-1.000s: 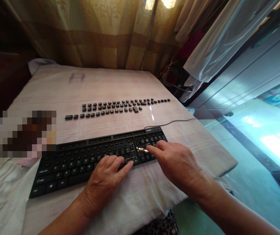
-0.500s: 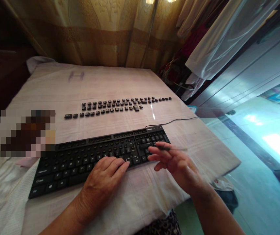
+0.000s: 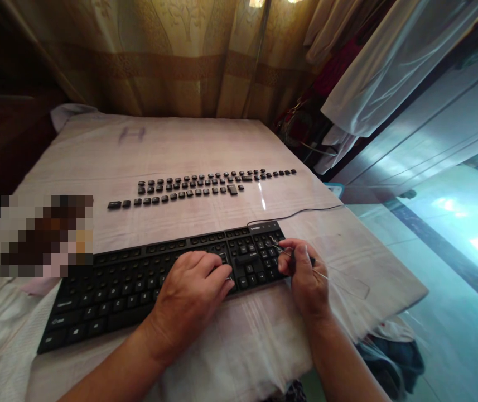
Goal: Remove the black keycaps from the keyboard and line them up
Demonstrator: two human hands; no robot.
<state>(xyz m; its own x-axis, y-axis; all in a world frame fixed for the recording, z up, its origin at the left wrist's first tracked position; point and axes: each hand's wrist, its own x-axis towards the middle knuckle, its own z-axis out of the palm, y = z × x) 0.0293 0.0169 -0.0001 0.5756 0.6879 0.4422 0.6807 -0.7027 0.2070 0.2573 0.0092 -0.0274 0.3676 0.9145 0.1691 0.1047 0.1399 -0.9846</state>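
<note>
A black keyboard [image 3: 138,301] lies slanted along the near side of the cloth-covered table; keycaps are off its upper rows, while lower rows and the number pad carry keys. My left hand [image 3: 194,285] rests over its middle right part, fingers curled together; what is under them, if anything, is hidden. Over the number pad, my right hand [image 3: 305,273] is closed around a thin wire tool [image 3: 320,274] with a dark handle, its wire tip near the pad's upper keys. Beyond the keyboard, loose black keycaps [image 3: 191,194] lie in rows.
A thin cable [image 3: 297,212] runs from the keyboard to the table's right edge. A blurred-out patch [image 3: 42,240] covers something at the left. Curtains [image 3: 180,72] hang behind the table [image 3: 205,145], and cloths [image 3: 372,78] hang at the right.
My right hand has turned and closed round the wire tool, its fingers spread before. My left hand's fingers have curled in more. The view has shifted slightly.
</note>
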